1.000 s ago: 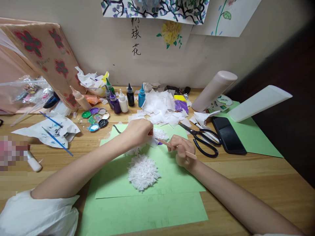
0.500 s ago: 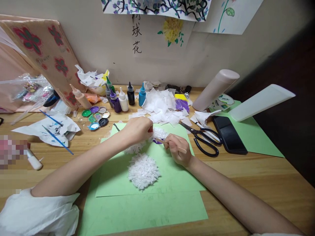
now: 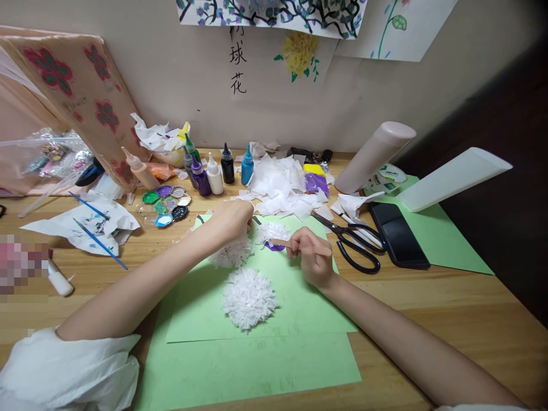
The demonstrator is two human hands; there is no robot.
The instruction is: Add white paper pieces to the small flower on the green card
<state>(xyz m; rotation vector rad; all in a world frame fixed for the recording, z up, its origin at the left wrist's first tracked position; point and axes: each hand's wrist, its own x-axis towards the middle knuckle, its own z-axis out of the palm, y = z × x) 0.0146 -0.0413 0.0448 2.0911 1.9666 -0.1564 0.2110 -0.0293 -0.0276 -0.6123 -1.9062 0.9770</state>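
My right hand point(image 3: 314, 260) is closed around a flat wooden stick point(image 3: 280, 242); its tip reaches a purple patch point(image 3: 274, 248) at the edge of a white fluffy paper cluster point(image 3: 273, 232). To the left, my left hand point(image 3: 235, 220) is above and behind a second white cluster point(image 3: 233, 254), fingers curled downward and mostly hidden; what they pinch, if anything, does not show. Nearer to me, a larger round cluster of white paper pieces point(image 3: 249, 298) sits on the green sheet point(image 3: 308, 308).
Behind the hands lie a heap of white paper pieces point(image 3: 280, 182) and several paint bottles point(image 3: 201, 178). Black-handled scissors point(image 3: 359, 257) and a phone point(image 3: 399, 234) are at the right. Two blue brushes point(image 3: 100, 244) rest on stained tissue at the left, near paint caps point(image 3: 163, 220).
My left hand has moved left, away from the right-hand cluster, uncovering more of it. My right hand has shifted slightly, with the stick now lying flatter.
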